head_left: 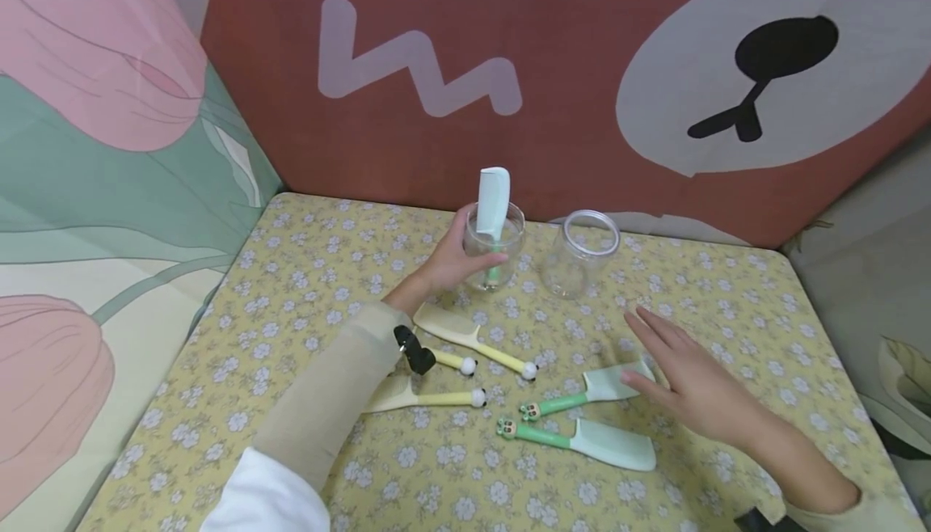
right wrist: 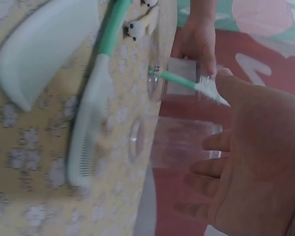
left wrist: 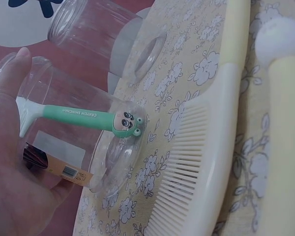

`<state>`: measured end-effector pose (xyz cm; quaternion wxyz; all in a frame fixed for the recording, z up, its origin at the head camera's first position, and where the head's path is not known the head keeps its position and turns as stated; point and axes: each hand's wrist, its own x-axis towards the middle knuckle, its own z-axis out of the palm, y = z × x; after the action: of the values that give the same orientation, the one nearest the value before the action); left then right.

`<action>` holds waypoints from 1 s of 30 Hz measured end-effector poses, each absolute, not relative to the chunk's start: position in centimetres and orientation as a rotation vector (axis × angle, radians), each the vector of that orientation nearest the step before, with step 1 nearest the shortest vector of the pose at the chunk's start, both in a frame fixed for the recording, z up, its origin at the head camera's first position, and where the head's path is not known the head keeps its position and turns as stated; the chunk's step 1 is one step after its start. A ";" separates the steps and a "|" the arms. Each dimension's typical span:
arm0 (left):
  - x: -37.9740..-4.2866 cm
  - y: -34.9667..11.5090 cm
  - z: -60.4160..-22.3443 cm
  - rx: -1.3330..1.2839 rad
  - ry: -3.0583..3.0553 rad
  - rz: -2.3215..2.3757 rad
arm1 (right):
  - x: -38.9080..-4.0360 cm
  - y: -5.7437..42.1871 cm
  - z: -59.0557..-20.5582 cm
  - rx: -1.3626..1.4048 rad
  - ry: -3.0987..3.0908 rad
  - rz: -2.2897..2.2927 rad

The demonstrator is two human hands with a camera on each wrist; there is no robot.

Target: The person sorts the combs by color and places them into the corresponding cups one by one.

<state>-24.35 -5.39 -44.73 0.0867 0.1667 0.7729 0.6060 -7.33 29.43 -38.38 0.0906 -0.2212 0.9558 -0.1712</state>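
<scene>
My left hand [head_left: 454,261] grips a clear plastic jar [head_left: 515,245] near the back of the table. Inside it stands a green comb [head_left: 494,200], handle down, its pale teeth part sticking out above the rim. The left wrist view shows the frog-like figure on that comb's handle [left wrist: 78,116] at the jar's bottom. My right hand [head_left: 698,386] hovers with its fingers spread, holding nothing, above the right part of the table. Close to its thumb lies a second green comb [head_left: 609,382], and a third green comb [head_left: 614,445] lies nearer the front.
Another clear jar [head_left: 575,261] stands upright right of the held one. Cream-yellow combs with white round handle ends lie on the flowered cloth: one behind [head_left: 451,326], one in front [head_left: 444,398], another partly under my left forearm [head_left: 342,394]. A printed backdrop [head_left: 582,152] rises behind the table.
</scene>
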 end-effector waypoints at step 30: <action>-24.1 -5.3 -44.6 0.487 2.305 1.804 | -8.2 31.0 -44.6 0.025 2.648 -0.593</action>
<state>-24.13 -5.32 -44.60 0.0870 0.1634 0.7739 0.6057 -8.20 31.03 -44.63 0.2124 0.0091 0.9535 -0.2136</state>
